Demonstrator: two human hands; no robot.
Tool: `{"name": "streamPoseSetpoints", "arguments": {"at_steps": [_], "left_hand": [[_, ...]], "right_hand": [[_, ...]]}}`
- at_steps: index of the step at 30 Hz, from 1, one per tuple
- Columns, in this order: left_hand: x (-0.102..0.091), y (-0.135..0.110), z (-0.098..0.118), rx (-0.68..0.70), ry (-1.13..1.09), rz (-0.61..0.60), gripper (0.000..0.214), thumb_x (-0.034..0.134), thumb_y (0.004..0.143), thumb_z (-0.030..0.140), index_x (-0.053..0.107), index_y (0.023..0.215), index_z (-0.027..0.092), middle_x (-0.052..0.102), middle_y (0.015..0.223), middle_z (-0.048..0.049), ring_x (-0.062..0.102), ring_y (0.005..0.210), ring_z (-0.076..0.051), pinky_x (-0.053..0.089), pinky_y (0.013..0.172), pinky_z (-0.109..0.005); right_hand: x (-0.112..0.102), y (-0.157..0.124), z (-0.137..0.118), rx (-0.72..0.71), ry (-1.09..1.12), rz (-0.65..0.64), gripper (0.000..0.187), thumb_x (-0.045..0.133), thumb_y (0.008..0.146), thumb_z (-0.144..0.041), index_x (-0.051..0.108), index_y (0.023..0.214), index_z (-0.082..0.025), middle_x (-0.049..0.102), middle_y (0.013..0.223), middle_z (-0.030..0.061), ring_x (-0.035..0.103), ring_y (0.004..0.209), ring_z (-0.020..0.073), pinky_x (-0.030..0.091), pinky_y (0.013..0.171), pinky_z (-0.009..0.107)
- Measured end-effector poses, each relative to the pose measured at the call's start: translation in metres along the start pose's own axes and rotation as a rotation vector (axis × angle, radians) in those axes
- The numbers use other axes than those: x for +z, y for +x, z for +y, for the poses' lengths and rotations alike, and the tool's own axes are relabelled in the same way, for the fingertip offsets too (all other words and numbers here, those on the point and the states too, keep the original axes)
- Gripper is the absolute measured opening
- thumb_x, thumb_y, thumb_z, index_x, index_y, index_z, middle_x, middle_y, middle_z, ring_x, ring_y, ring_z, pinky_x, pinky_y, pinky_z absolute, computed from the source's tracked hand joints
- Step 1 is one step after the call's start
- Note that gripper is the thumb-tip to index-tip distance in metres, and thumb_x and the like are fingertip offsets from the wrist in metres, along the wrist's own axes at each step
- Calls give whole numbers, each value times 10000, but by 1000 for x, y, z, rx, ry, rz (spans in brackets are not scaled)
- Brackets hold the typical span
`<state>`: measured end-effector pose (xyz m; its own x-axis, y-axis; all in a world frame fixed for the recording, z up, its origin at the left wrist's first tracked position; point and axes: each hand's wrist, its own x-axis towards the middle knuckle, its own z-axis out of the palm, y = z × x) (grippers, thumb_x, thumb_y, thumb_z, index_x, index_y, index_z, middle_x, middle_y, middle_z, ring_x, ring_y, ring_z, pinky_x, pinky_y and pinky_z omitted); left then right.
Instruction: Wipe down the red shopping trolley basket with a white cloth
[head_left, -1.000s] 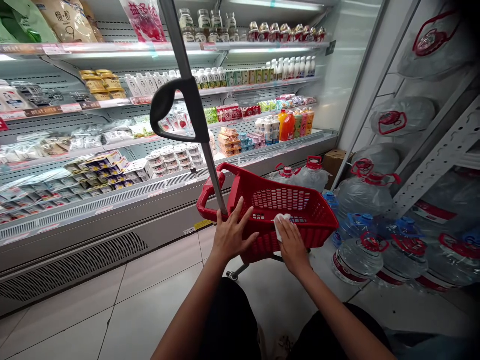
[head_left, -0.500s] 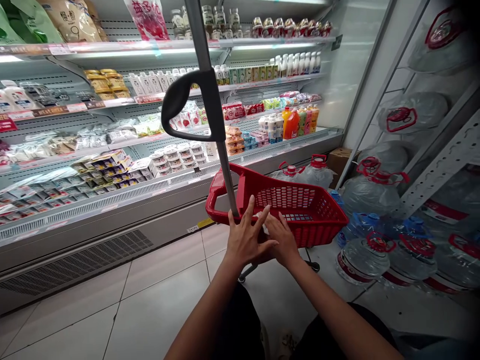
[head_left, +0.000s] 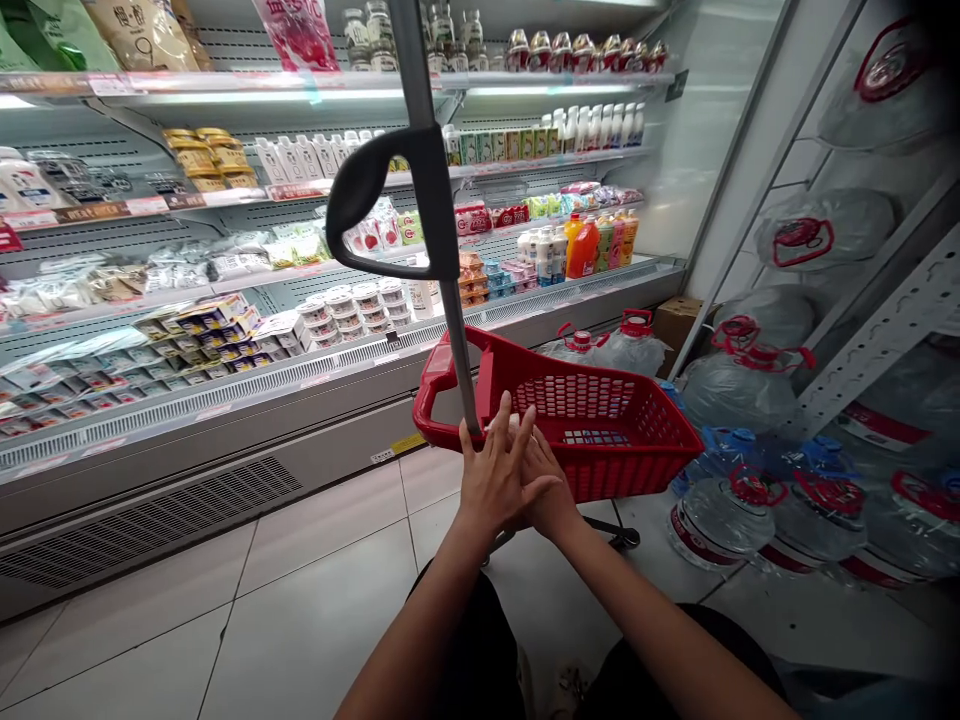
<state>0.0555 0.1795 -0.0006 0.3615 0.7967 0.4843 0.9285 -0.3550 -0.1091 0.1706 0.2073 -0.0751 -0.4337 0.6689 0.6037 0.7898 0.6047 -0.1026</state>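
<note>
My left hand (head_left: pixel 490 485), its fingers stretched out and spread, lies over the near rim of a red shopping basket (head_left: pixel 630 455) at the foot of a grey pole. Partly behind it, my right hand (head_left: pixel 553 492) reaches to the same rim with its fingers pressed together. A small white tissue-like piece (head_left: pixel 513 422) shows at the right fingertips, mostly covered by the left fingers. The pole (head_left: pixel 463 365) rises from the basket's handle end and carries a black loop grip (head_left: pixel 439 210). How firmly the right fingers hold the white piece is hidden.
An open chilled display case (head_left: pixel 337 400) with several shelves of dairy and drinks runs along the left and back. Large water bottles (head_left: pixel 724 515) with red handles stand at the right, with more on a rack above. The basket sits on a wheeled base (head_left: pixel 624 535).
My right hand has slid left, further behind my left hand, and the white piece has moved left and up with it. The left hand has shifted only slightly.
</note>
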Motion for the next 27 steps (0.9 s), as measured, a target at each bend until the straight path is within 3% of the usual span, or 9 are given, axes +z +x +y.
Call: {"name": "streamPoseSetpoints", "arguments": {"at_steps": [3,8,12,14,17,22,24,27], "left_hand": [[14,-1,-4,-12,44,10,895,431,997,738,182,1699,241,143,1765,-117,132,1634,-351,24,1266,-727],[29,-3,-4,-13,-3,28,712,380,1064,635,361,1643,220,302,1717,-77,209,1621,-319,-133,1259,-719],[34,0,1,-27,-39,42,650,365,1096,552,446,1594,142,340,1702,-95,263,1609,-257,-10,1345,-564],[36,4,4,-19,-47,32,672,383,1092,547,474,1569,82,377,1684,-127,301,1595,-264,127,1353,-499],[41,8,8,-39,-38,9,632,399,1094,481,522,1524,34,476,1623,-174,423,1529,-304,275,1309,-471],[45,6,3,-54,-7,20,536,426,1064,296,515,1531,49,497,1609,-178,470,1491,-308,295,1291,-486],[44,2,-4,-45,-9,40,548,431,1055,273,480,1561,68,447,1649,-153,445,1508,-293,273,1304,-475],[40,-2,-18,-63,-13,67,560,427,1055,265,448,1590,100,408,1679,-120,421,1524,-283,254,1316,-469]], "right_hand": [[-6,-31,27,78,-23,39,775,364,1029,-153,-5,1707,-220,325,1722,65,298,1587,211,220,1320,486],[-22,-96,89,200,-144,27,857,326,956,-36,-17,1705,-271,332,1719,33,330,1577,221,234,1308,503],[-29,-121,118,279,-174,50,864,347,949,-46,11,1707,-289,360,1706,38,356,1565,247,246,1298,536],[-26,-114,111,298,-149,78,864,344,945,-43,19,1708,-283,385,1694,52,366,1560,250,250,1296,549],[-17,-82,78,232,-70,98,881,333,924,-24,10,1708,-267,399,1687,53,351,1567,227,248,1302,535],[-8,-37,29,83,30,68,884,340,924,-31,-20,1702,-244,333,1717,32,293,1590,190,238,1315,485],[-10,-41,32,78,5,43,893,344,917,-26,-12,1703,-253,323,1720,25,310,1583,191,214,1321,490],[-19,-71,58,117,-75,7,917,336,895,-6,-7,1705,-266,331,1717,18,337,1572,192,207,1322,490]]}}
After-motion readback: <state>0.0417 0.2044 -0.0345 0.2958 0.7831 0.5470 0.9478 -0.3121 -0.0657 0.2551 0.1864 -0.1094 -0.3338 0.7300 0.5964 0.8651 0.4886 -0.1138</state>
